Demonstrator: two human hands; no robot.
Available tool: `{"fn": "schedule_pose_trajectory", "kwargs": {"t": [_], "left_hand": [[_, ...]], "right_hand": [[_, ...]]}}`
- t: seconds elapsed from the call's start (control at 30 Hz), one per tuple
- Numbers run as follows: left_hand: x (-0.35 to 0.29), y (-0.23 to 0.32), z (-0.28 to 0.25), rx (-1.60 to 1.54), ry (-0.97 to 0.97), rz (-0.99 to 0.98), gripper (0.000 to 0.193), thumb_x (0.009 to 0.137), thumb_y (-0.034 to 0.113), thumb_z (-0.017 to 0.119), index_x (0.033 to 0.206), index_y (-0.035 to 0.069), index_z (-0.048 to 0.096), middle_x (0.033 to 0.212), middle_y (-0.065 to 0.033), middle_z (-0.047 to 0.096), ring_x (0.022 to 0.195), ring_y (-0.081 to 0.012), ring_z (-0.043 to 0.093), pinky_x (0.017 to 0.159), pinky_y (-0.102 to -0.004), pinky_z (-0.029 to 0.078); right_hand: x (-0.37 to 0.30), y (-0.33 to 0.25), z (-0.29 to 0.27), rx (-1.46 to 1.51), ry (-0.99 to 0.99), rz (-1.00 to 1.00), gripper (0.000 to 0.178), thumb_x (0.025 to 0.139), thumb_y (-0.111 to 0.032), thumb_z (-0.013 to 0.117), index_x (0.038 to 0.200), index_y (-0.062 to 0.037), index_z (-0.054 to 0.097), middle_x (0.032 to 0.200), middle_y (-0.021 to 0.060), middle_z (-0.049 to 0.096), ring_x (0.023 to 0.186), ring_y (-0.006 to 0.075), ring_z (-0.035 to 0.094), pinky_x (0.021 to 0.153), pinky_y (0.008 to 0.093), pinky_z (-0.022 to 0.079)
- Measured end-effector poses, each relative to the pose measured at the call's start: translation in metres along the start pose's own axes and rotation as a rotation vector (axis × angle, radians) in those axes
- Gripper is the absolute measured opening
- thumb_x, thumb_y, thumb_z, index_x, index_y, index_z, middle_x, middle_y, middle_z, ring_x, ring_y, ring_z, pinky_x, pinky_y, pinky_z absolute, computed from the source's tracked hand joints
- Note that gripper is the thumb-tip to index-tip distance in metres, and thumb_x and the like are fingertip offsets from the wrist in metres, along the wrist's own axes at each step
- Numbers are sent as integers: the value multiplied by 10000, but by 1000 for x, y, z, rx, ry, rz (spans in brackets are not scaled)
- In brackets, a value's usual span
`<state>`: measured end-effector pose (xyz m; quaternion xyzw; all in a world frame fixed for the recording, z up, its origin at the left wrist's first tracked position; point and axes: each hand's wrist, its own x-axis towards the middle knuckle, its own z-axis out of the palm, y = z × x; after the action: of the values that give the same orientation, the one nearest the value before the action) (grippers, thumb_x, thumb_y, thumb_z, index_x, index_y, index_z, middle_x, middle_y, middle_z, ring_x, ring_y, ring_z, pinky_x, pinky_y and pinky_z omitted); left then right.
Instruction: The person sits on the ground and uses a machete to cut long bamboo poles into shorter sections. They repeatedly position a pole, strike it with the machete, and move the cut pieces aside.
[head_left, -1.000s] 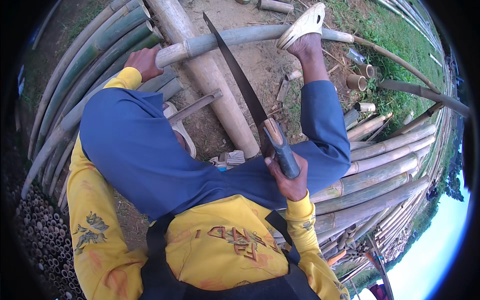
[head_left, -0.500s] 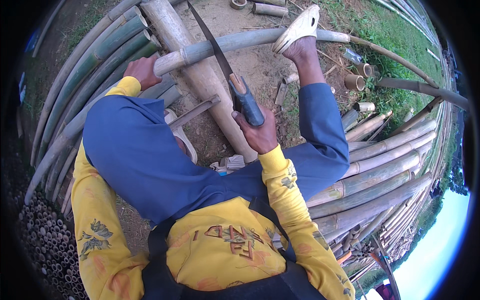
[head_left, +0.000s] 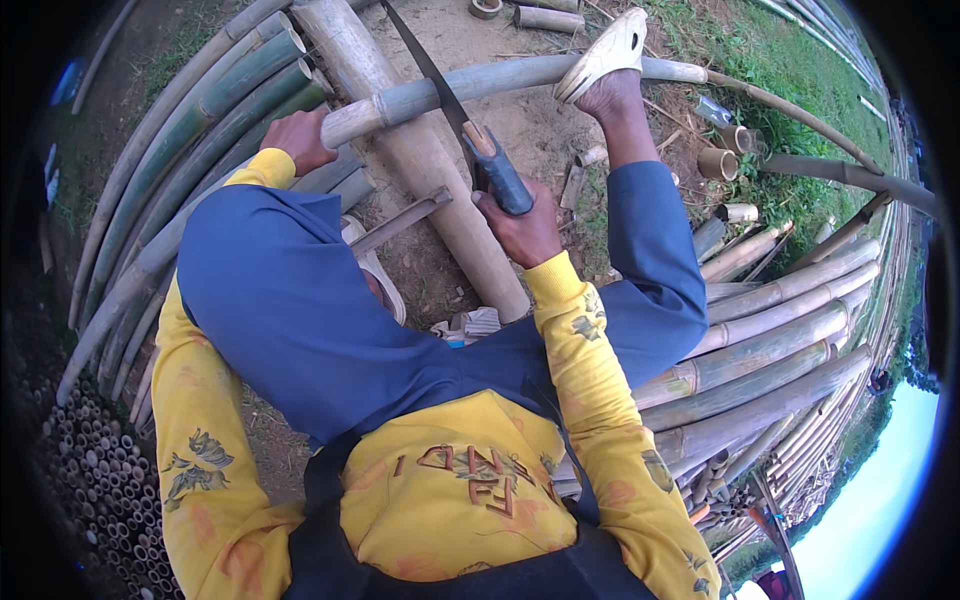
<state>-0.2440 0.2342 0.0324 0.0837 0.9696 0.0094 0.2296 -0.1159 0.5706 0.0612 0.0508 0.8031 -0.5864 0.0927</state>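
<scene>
My right hand [head_left: 522, 222] is closed round the dark, wrapped handle of a hand saw [head_left: 440, 85]. Its long blade lies across a grey-green bamboo pole [head_left: 500, 77], pointing away from me. Under the pole runs a thick pale log [head_left: 440, 180], just left of the blade's crossing. My left hand [head_left: 300, 142] grips the pole on the left side, beyond my bent knee; part of its fingers is hidden. Farther right, my foot in a pale clog [head_left: 603, 57] rests on the pole. How deep the blade sits in the bamboo cannot be made out.
A split bamboo strip [head_left: 405, 220] leans beside the log, near my other foot. Long green poles [head_left: 215, 110] lie at left, above stacked short tubes [head_left: 105, 480]. More bamboo poles [head_left: 770, 325] are piled at right. Short cut pieces [head_left: 717, 163] lie on the grass and dirt.
The saw and my right hand have slid away from me along the blade's line. My left hand and foot keep their places on the pole; the whole view has shifted slightly.
</scene>
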Motion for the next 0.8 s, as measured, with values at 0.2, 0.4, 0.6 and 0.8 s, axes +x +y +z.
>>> {"fn": "schedule_pose_trajectory", "kwargs": {"t": [0.2,0.4,0.6,0.8], "left_hand": [[-12,-13,5,-17,12,-32,581,729,324,788,1225,51,655,1091,-226,725,1051,-409,692,959,-496,536],[-9,-6,6,-37,-33,-13,558,735,323,781,1204,44,661,1093,-229,726,1045,-412,693,954,-496,538],[0,-9,-4,-15,39,11,565,734,335,773,1193,23,663,1086,-225,729,1042,-411,695,954,-492,542],[-12,-13,2,-44,19,-43,556,730,325,780,1196,41,676,1099,-224,727,1052,-402,693,969,-490,535]], "right_hand": [[-161,-47,-72,1,-51,249,292,869,8,744,1158,28,708,918,64,721,824,95,619,784,274,516],[-59,3,-26,-18,-74,123,164,875,-89,753,972,33,701,736,59,656,690,100,565,658,306,490],[-20,-5,-7,-37,-67,7,206,850,-137,774,908,25,660,700,80,619,651,139,545,647,354,480],[-142,-67,-74,72,-43,226,308,886,-33,746,1188,13,709,967,81,734,892,110,651,862,283,516]]}}
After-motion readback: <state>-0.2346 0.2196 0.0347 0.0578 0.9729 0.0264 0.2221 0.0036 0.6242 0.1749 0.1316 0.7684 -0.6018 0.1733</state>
